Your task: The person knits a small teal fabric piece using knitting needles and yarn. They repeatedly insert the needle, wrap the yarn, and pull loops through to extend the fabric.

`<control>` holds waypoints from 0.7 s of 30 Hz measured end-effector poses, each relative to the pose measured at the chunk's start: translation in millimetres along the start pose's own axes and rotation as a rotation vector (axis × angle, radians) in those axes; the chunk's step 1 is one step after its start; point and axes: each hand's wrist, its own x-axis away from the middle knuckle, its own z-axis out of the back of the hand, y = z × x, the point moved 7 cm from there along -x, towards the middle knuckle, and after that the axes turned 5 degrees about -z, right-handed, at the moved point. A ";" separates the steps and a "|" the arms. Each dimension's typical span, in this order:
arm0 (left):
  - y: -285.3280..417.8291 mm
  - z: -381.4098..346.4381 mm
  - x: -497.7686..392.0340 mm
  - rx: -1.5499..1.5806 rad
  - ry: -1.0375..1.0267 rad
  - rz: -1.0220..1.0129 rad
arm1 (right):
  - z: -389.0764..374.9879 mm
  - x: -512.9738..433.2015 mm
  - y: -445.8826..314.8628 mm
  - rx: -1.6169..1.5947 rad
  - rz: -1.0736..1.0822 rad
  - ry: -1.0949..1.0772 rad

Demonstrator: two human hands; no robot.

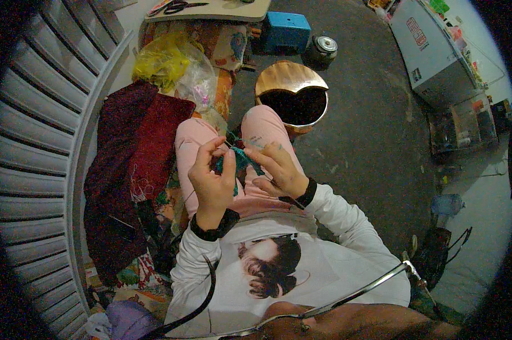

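Observation:
Between my hands, above my lap, is a piece of teal knitted or crocheted yarn work [239, 159]. My left hand [213, 174] pinches a thin needle or hook [228, 143] at the far edge of the piece, thumb and forefinger close together. My right hand [279, 168] grips the right side of the same teal work, its forefinger lying along the top edge. Teal yarn runs over the fingers of the right hand. The lower part of the work hangs between my thighs, partly hidden by my hands.
Dark red cloth [154, 127] and plastic bags [171, 63] lie at the left by a slatted white rail [75, 170]. Ahead stand a round wooden-topped container [281, 78], a blue box [285, 32], a lidded pot [324, 46] and a table [234, 12] with scissors [177, 7].

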 end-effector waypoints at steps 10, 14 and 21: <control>0.4 1.5 -5.8 -0.063 -0.096 -0.098 | -1.6 8.0 13.0 -0.606 -0.367 -0.084; -11.7 -4.1 -2.2 0.124 -0.180 0.093 | -4.6 10.9 22.8 -1.003 -0.574 -0.035; -22.3 -20.7 7.9 0.358 -0.180 0.254 | -18.2 11.9 29.0 -1.053 -0.738 -0.002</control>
